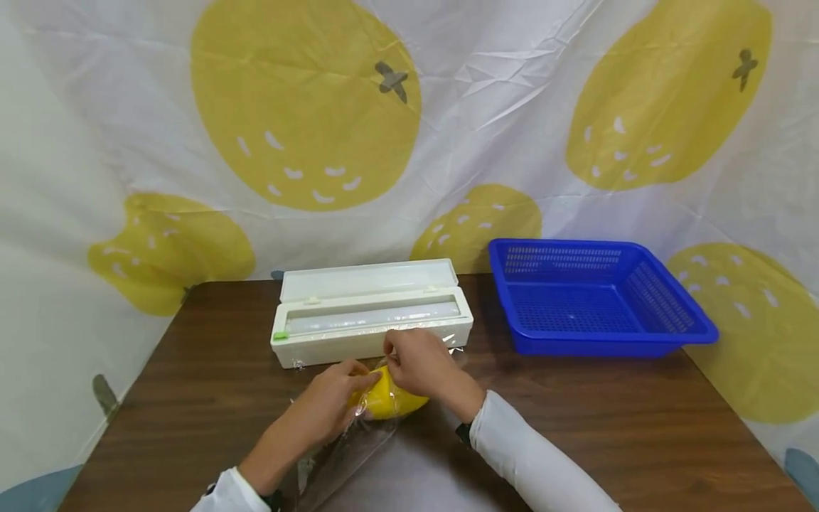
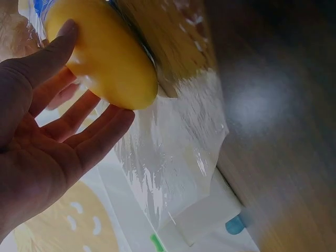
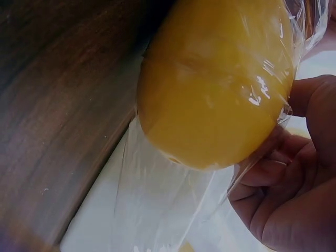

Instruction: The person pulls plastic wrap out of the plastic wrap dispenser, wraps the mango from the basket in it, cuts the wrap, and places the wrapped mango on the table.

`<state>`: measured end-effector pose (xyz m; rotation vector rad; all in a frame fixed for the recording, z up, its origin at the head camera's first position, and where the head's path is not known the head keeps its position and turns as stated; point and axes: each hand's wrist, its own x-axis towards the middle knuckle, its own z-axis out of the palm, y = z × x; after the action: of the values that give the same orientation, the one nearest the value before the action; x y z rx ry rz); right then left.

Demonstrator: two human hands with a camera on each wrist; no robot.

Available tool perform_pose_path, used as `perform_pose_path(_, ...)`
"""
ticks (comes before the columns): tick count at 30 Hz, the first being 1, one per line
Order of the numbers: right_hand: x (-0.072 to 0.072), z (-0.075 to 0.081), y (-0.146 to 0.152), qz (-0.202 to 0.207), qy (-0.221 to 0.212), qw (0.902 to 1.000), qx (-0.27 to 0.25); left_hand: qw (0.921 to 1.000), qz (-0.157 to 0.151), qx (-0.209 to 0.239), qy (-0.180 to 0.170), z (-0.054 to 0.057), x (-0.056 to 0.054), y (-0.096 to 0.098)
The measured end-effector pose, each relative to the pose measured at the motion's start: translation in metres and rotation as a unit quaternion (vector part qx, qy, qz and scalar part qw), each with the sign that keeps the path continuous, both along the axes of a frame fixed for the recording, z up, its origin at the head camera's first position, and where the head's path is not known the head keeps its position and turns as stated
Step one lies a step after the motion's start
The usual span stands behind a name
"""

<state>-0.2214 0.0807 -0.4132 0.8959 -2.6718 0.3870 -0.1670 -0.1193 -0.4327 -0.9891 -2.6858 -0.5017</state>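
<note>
A smooth, yellow, oval fruit-like object (image 1: 389, 400) is above the table between both hands, partly covered by clear cling film (image 1: 358, 451). My left hand (image 1: 323, 400) holds it, thumb on one side and fingertips along the other, as the left wrist view shows. At its far right side my right hand (image 1: 422, 363) pinches the film between thumb and curled fingers. In the right wrist view, film lies tight and shiny over the yellow object (image 3: 215, 94). Just beyond the hands stands a white cling film dispenser (image 1: 365, 347), lid raised, with a film roll (image 1: 377, 317) inside.
A blue plastic basket (image 1: 608, 336) stands at the back right of the brown wooden table (image 1: 192, 405). Behind the table hangs a white cloth (image 1: 486, 85) printed with yellow fruit. The dispenser has a small green piece (image 1: 280, 336) at its left end.
</note>
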Motion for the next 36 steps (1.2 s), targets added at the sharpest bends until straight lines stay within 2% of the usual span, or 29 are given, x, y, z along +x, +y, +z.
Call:
perform_pose_path(5,0.002,-0.002,0.0,-0.006,0.009,0.9998,-0.016,0.9999,-0.002,0.005,0.014,-0.001,0.002,0.001)
perform_pose_path(11,0.003,0.0,0.002,-0.01,-0.004,0.9998,-0.017,0.9998,0.001,0.004,0.018,-0.001,0.002,0.002)
perform_pose_path(17,0.011,-0.003,0.01,0.023,0.033,0.9988,0.028,0.9999,-0.002,0.008,0.009,-0.002,0.001,0.001)
perform_pose_path(21,0.018,-0.001,0.019,0.057,0.037,0.9964,0.05,0.9998,0.0,0.02,-0.003,-0.002,-0.001,0.001)
perform_pose_path(26,0.024,0.0,0.028,0.073,0.0,0.996,0.051,0.9997,0.006,0.011,-0.022,0.004,0.0,-0.003)
perform_pose_path(29,0.025,-0.001,0.03,0.078,-0.01,0.9957,0.048,0.9994,0.019,0.009,-0.027,0.015,0.008,-0.014)
perform_pose_path(30,0.024,-0.002,0.03,0.079,-0.012,0.9957,0.047,0.999,0.025,0.013,-0.033,0.02,0.012,-0.019)
perform_pose_path(32,0.024,-0.002,0.031,0.081,-0.011,0.9955,0.049,0.9968,0.029,0.03,-0.068,0.029,0.022,-0.032)
perform_pose_path(34,0.023,-0.003,0.031,0.08,-0.012,0.9954,0.051,0.9914,0.029,0.042,-0.121,0.036,0.033,-0.044)
perform_pose_path(36,0.023,-0.002,0.032,0.081,-0.013,0.9952,0.053,0.9837,0.022,0.043,-0.173,0.039,0.044,-0.053)
